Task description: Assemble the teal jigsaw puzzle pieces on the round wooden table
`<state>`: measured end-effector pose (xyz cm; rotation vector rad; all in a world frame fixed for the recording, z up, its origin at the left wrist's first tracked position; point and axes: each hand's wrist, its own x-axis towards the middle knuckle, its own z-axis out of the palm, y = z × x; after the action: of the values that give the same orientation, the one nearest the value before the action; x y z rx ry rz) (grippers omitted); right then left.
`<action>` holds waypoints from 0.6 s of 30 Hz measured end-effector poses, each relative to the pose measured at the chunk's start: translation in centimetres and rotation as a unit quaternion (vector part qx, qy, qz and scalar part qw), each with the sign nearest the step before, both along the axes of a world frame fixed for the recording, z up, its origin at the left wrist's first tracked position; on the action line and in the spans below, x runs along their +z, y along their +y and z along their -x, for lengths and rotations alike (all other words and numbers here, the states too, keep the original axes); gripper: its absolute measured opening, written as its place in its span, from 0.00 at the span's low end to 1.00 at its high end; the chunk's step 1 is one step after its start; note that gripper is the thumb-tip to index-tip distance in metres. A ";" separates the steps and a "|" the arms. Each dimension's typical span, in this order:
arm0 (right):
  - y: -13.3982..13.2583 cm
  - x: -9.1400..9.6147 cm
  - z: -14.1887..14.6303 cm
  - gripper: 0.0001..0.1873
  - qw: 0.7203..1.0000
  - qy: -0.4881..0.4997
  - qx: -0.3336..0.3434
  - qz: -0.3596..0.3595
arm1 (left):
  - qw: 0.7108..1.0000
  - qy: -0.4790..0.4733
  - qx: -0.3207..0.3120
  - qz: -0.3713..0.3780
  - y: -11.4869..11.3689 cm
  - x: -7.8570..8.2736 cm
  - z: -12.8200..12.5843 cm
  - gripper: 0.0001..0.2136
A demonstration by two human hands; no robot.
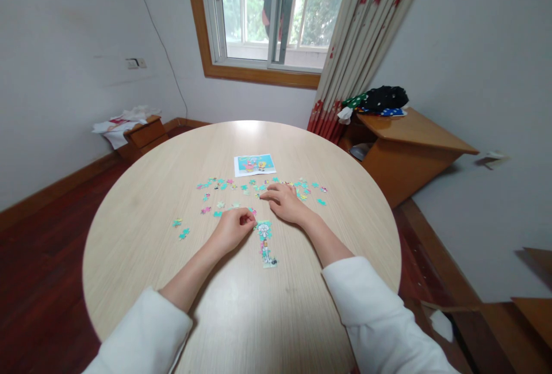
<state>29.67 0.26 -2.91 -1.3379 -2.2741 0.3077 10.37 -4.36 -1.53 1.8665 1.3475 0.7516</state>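
Observation:
A narrow joined strip of jigsaw puzzle [264, 243], showing a pale cartoon figure, lies on the round table. At the upper left edge of this strip, my left hand [235, 228] is closed in a pinch; a small greenish jigsaw piece [255, 226] shows at its fingertips, mostly hidden. My right hand [284, 201] reaches over the loose pieces with fingers stretched out. Its index fingertip is at a small yellowish piece [257, 196], and whether it touches is hard to tell. Further pieces lie partly under that hand.
Several loose jigsaw pieces [215, 184] spread in a band across the round table [142, 201], with two teal ones [184, 234] off to the left. Behind them lies a picture card [254, 164]. A wooden desk [414, 132] with clothes stands at the right, below a curtain [366, 29].

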 end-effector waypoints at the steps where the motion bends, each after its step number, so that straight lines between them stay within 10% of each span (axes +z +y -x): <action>1: 0.0 0.0 0.0 0.18 1.000 0.001 0.001 0.000 | 1.000 0.003 0.001 -0.001 0.0 0.0 0.0 0.06; 18: 0.0 0.1 0.1 0.18 1.000 0.001 -0.003 0.000 | 0.999 0.032 0.012 0.007 0.1 0.1 -0.5 0.05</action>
<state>29.57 0.24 -2.82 -1.3437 -2.2678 0.3059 10.83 -4.24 -1.48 1.8822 1.4134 0.6973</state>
